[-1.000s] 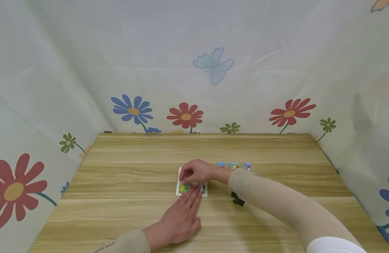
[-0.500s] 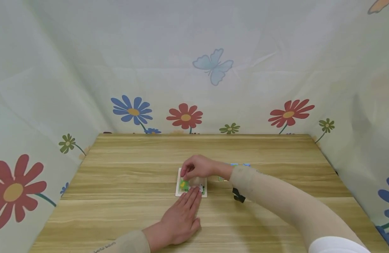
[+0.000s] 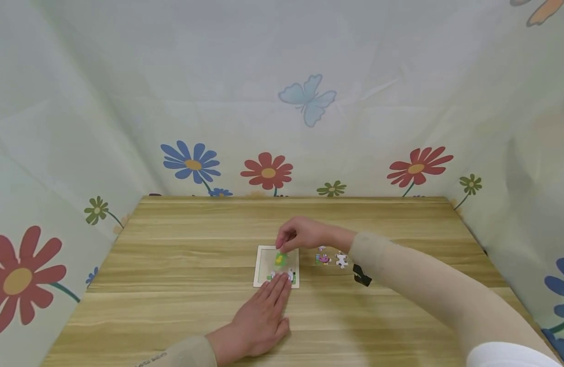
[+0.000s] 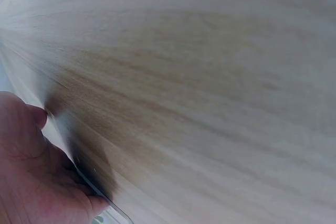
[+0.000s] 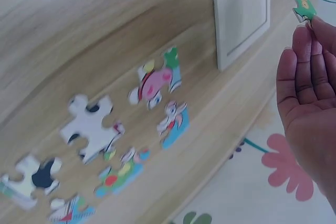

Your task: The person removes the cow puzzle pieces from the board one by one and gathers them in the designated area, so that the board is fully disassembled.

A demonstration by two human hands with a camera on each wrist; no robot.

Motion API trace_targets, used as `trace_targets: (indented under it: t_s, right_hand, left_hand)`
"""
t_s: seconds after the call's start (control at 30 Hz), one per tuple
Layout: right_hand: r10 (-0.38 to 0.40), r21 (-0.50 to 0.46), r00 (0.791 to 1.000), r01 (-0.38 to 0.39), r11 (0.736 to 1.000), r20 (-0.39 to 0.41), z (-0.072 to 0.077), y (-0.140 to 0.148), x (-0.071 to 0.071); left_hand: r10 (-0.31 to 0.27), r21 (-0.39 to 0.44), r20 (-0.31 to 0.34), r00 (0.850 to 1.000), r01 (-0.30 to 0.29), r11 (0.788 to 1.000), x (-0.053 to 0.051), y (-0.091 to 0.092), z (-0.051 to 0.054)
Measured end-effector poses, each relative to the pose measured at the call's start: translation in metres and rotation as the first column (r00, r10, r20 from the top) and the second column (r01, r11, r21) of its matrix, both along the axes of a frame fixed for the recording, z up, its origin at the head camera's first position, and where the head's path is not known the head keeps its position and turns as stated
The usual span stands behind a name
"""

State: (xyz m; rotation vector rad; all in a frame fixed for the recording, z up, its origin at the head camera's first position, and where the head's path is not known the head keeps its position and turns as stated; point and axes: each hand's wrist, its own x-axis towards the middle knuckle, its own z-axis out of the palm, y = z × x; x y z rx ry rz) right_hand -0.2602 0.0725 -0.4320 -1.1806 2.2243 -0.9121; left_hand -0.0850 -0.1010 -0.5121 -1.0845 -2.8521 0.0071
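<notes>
My right hand (image 3: 304,233) pinches a green jigsaw puzzle piece (image 3: 280,259) with a yellow duck on it, between thumb and fingertips. In the right wrist view this puzzle piece (image 5: 297,1) hangs by one edge from the fingertips of the right hand (image 5: 310,77). Below it lies a white-rimmed puzzle tray (image 3: 257,267). My left hand (image 3: 263,316) lies with fingers straight across the tray's near edge, partly covering colourful pieces (image 3: 291,276) in its near part. In the left wrist view the left hand (image 4: 37,177) rests beside the tray's corner (image 4: 122,216).
Right of the tray are several loose pieces, among them a pink-figured piece (image 5: 156,80), a white piece (image 5: 92,127) and a black-and-white piece (image 5: 39,176). A black strap piece (image 3: 361,276) shows by the right forearm. A flowered cloth (image 3: 194,102) surrounds the wooden table (image 3: 194,219).
My right hand has moved right and away from the tray's near left corner, carrying the duck piece with it. More loose pieces show beside the right forearm. The left hand stays put.
</notes>
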Motion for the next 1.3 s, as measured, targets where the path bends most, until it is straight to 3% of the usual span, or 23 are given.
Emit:
trace_targets:
  t_s: [0.8,1.03,1.3]
  right_hand:
    - [-0.067,0.059,0.998,0.066,0.996,0.021,0.006,0.066,0.001]
    - [-0.063,0.069,0.998,0.062,0.996,0.020,0.003,0.080,0.005]
    - [-0.074,0.066,0.997,0.072,0.995,0.030,-0.007,0.086,0.010]
  left_hand:
    - [0.010,0.015,0.015,1.000,-0.011,1.000,0.000,0.001,-0.002]
    - [0.003,0.040,0.004,1.000,-0.003,0.999,-0.001,0.000,-0.006]
    - [0.007,0.035,-0.006,1.000,-0.007,0.999,0.001,0.001,0.000]
